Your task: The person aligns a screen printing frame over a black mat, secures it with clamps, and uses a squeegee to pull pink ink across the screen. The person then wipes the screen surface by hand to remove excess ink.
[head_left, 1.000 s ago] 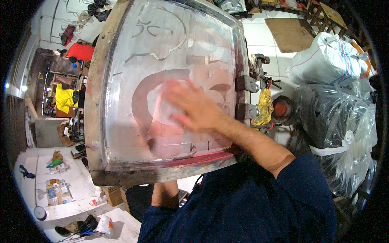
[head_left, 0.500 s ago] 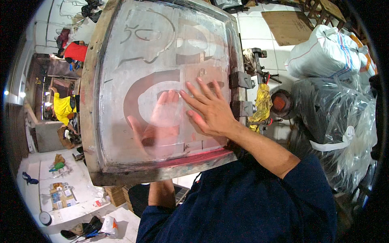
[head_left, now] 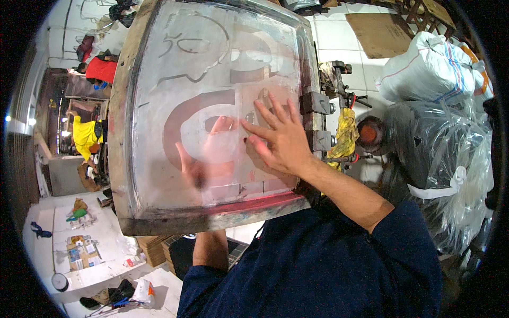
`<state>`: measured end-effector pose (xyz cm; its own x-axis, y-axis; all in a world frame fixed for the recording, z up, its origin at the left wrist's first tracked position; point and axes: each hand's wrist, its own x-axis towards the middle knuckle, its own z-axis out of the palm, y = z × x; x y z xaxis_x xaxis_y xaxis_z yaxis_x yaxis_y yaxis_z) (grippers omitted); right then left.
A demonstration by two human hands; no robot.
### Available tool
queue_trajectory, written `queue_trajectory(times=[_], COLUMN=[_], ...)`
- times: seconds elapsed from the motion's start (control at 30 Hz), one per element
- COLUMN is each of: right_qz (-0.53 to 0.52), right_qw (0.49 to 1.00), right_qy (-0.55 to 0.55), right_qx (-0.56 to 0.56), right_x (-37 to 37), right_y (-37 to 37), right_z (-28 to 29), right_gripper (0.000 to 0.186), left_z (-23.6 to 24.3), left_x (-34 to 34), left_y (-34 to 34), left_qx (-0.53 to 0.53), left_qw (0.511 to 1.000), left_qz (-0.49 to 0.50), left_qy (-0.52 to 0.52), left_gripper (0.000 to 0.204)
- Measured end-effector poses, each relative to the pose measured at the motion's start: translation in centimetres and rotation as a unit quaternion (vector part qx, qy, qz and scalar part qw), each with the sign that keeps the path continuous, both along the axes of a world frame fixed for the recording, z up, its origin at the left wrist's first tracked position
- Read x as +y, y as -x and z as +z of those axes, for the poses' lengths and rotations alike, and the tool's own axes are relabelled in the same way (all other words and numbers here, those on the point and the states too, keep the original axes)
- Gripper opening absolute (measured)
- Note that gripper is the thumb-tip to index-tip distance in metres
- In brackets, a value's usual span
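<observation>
A wooden-framed silkscreen (head_left: 119, 132) stands tilted before me, its see-through mesh carrying large curved and rounded shapes. My right hand (head_left: 278, 135) lies on the near face of the mesh, fingers spread, right of the big C-like curve. Behind the mesh, my left hand (head_left: 212, 164) shows through as a pinkish shape. Its thumb stands apart from the stretched fingers; the mesh blurs its outline, and whether it touches the back cannot be told. Neither hand appears to hold anything. Reddish ink (head_left: 249, 204) streaks the lower inside edge of the frame.
Dark metal clamps (head_left: 314, 103) grip the frame's right side, beside a yellow cloth (head_left: 345, 132) on a metal arm. White sacks (head_left: 429, 69) and a plastic-wrapped bundle (head_left: 440, 153) sit at right. People in red (head_left: 99, 70) and yellow (head_left: 86, 135) are at far left.
My right hand has shifted slightly right and down across the mesh. Behind it, the left hand's fingers have also moved a little to the right. Both hands keep their spread.
</observation>
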<state>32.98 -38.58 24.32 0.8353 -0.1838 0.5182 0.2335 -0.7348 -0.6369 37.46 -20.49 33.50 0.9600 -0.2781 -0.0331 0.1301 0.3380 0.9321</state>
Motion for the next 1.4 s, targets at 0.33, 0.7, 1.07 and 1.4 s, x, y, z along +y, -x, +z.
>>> queue_trajectory(times=[0.33,0.7,1.07,1.4], right_qz=[0.143,0.013,-0.018,-0.025], right_qw=[0.976,0.993,0.975,0.957], right_qy=[-0.124,-0.079,-0.206,-0.289], right_qx=[-0.107,-0.082,-0.082,-0.019], right_x=[3.7,3.4,-0.6,-1.2], right_y=[-2.5,-2.9,-4.4,-6.0], right_z=[5.6,3.7,4.7,6.4], right_gripper=[0.072,0.068,0.044,0.076], left_z=[-0.2,0.9,0.1,0.1], left_x=[-0.2,-2.5,-1.8,-1.9], left_y=[-0.1,0.1,-1.0,-0.2], left_qx=[0.041,0.056,0.142,0.123], left_qw=[0.998,0.969,0.962,0.966], left_qz=[-0.043,-0.157,-0.189,-0.155], left_qy=[0.036,0.181,0.136,0.166], left_gripper=[0.068,0.072,0.087,0.089])
